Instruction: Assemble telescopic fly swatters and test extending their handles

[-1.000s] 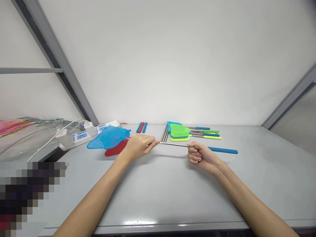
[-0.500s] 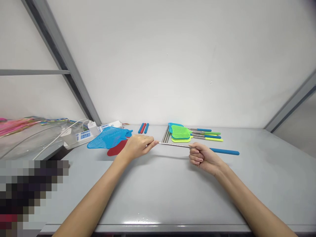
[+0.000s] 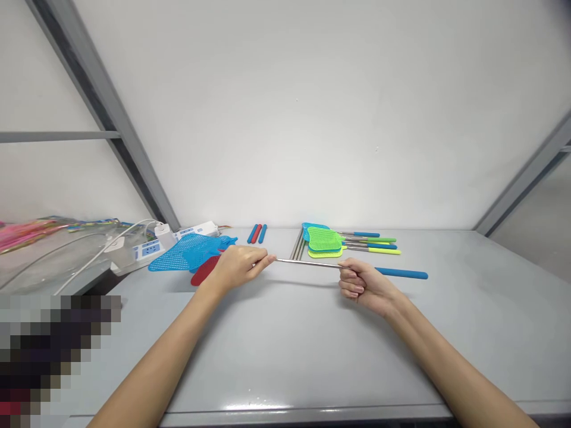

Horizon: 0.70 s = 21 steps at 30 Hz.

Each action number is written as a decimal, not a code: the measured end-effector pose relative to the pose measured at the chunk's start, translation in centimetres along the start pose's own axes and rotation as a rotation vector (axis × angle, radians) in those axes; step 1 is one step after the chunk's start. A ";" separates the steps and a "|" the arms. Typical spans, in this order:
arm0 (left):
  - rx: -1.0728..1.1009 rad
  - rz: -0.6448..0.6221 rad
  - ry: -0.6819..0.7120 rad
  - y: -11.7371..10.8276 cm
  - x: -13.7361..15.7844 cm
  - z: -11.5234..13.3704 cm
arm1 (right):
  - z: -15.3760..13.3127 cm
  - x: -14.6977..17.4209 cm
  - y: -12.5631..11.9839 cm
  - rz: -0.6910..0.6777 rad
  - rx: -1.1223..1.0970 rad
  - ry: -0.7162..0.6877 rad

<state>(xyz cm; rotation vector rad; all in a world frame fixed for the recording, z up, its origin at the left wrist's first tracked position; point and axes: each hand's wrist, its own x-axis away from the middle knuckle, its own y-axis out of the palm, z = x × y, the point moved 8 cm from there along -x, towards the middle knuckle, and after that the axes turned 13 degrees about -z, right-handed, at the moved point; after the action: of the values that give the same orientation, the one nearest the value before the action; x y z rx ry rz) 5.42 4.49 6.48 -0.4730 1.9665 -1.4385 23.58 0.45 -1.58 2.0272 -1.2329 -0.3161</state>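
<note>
My left hand pinches the neck of a blue mesh fly swatter head, lifted just above the grey table. A thin telescopic metal rod runs from that hand to my right hand, which is closed around the rod near its blue foam handle. The handle sticks out to the right of my fist. A red swatter head lies on the table under the blue one.
A stack of green and blue swatters with coloured handles lies at the back, beside bare metal rods. Three loose foam grips lie nearby. A white power strip with cables sits back left. A pixelated patch covers the lower left.
My left hand and the blue swatter head have moved left, away from my right hand. The visible rod between the hands has grown longer.
</note>
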 end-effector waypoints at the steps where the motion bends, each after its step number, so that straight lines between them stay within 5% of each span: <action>1: 0.001 -0.005 0.000 0.1 0.0 0.0 | 0.0 0.0 -0.1 0.003 0.002 0.003; 12: 0.046 0.016 -0.030 0.1 0.2 -0.8 | 0.0 0.1 0.0 0.021 0.029 0.005; 21: 0.169 -0.051 -0.083 1.2 -1.0 2.3 | -1.8 0.8 -3.0 0.162 0.090 -0.161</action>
<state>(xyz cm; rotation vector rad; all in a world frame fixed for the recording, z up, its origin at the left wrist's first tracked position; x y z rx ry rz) 7.81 3.93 5.25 -0.5014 1.7616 -1.5759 26.95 1.39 -2.25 1.9930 -1.5260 -0.3561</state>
